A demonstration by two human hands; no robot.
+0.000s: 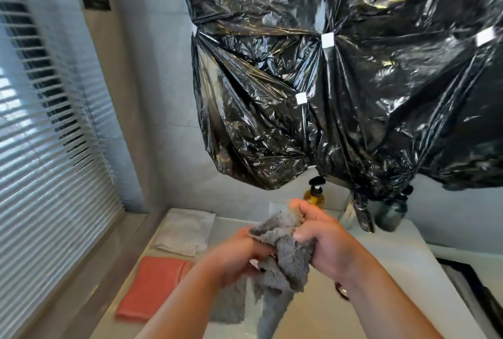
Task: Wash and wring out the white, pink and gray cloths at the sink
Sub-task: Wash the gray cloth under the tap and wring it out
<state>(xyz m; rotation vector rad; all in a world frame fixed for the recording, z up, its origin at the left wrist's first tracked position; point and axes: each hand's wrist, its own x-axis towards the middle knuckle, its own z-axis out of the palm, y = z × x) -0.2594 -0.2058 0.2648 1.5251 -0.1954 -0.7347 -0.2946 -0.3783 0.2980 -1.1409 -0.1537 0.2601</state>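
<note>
Left hand (241,255), right hand (328,242) around gray cloth (288,259)

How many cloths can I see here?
3: white cloth folded far left on the counter, pink cloth nearer, gray cloth gripped by left hand and right hand. Gray fabric under the left forearm may be a fourth.

The fuzzy gray cloth (288,257) is bunched and twisted, gripped between the left hand (239,254) and the right hand (324,243), one end hanging down. The folded coral-pink cloth (152,287) lies flat to the left, the folded white cloth (185,229) just beyond it
</note>
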